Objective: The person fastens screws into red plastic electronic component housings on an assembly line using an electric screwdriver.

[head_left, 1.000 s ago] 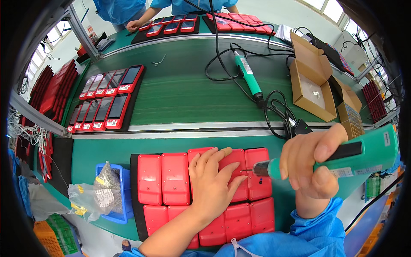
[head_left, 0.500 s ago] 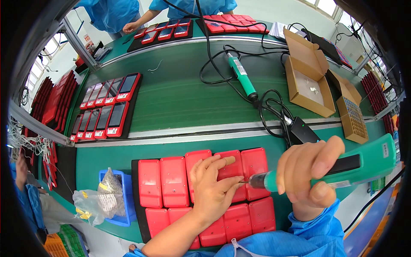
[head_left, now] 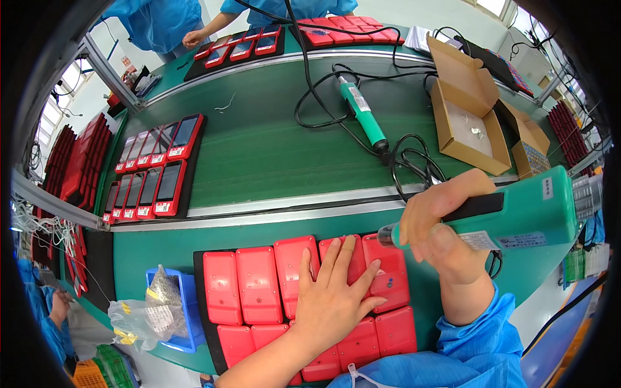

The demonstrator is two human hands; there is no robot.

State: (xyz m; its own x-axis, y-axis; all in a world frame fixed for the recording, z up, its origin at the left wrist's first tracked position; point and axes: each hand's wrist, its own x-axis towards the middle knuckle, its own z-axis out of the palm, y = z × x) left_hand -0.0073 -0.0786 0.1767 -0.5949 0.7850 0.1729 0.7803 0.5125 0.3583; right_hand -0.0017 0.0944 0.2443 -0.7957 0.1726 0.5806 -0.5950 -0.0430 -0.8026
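My right hand point(head_left: 446, 226) is wrapped around a green electric screwdriver point(head_left: 530, 216), held nearly level. Its dark nose is over the far edge of the rightmost red device case point(head_left: 388, 284) in the back row; whether the bit touches is hard to see. My left hand point(head_left: 333, 297) lies spread across the neighbouring red cases, its fingertips on the back row and its thumb pointing right. The cases lie backs up in two rows on a black mat point(head_left: 202, 291). Small dark and bluish spots show on the rightmost case near my left fingertips.
A blue bin point(head_left: 189, 304) holding a plastic bag of small metal parts point(head_left: 165, 301) stands left of the mat. Beyond the metal rail lie red handheld devices point(head_left: 169, 184), a second electric screwdriver point(head_left: 365, 116) with black cables, and open cardboard boxes point(head_left: 469, 129). Co-workers point(head_left: 155, 26) stand across.
My left hand has gone from pinching at the screwdriver tip to lying spread on the cases. The screwdriver has moved up to the far edge of the rightmost case. The view has shifted slightly.
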